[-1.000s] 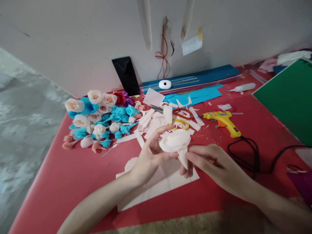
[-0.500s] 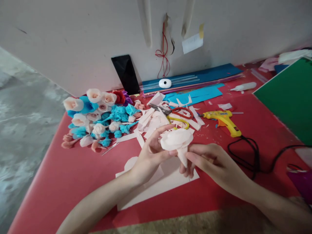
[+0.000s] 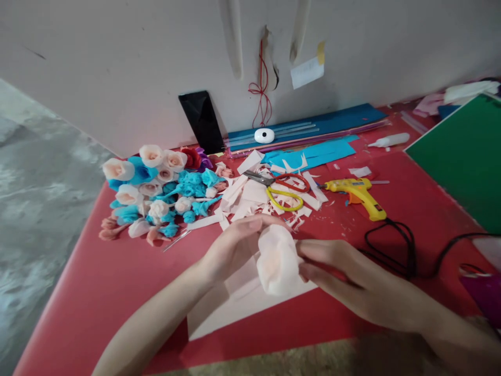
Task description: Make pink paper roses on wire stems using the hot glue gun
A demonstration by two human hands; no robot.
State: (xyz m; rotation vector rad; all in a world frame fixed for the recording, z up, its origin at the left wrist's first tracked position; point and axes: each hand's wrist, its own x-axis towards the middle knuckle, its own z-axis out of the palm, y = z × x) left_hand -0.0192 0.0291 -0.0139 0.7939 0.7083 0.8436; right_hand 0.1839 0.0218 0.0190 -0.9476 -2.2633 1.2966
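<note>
A pale pink-white paper flower (image 3: pixel 276 263) is in front of me above the table, its open cup tilted up toward me. My right hand (image 3: pixel 336 266) pinches it from the right, near its base, which the petals hide. From the left, my left hand (image 3: pixel 238 245) curls around the flower's far side. Its fingers touch the back of the petals and are partly hidden behind them. Under the hands lie pale paper sheets (image 3: pixel 211 313). Scissors (image 3: pixel 279 187) with one red and one yellow handle rest beyond on paper scraps (image 3: pixel 250 193).
Finished paper flowers (image 3: pixel 156 183) in white, blue, red and purple pile at the left. A yellow glue gun (image 3: pixel 358 193) with a black cord lies right, near a small white bottle (image 3: pixel 391 140). A phone (image 3: pixel 201 120) leans on the wall; a green board (image 3: pixel 462 162) stands far right.
The paper flower has turned from a side view, with its pointed base showing, to its open cup facing me. Both hands have shifted with it, and the left thumb has moved up.
</note>
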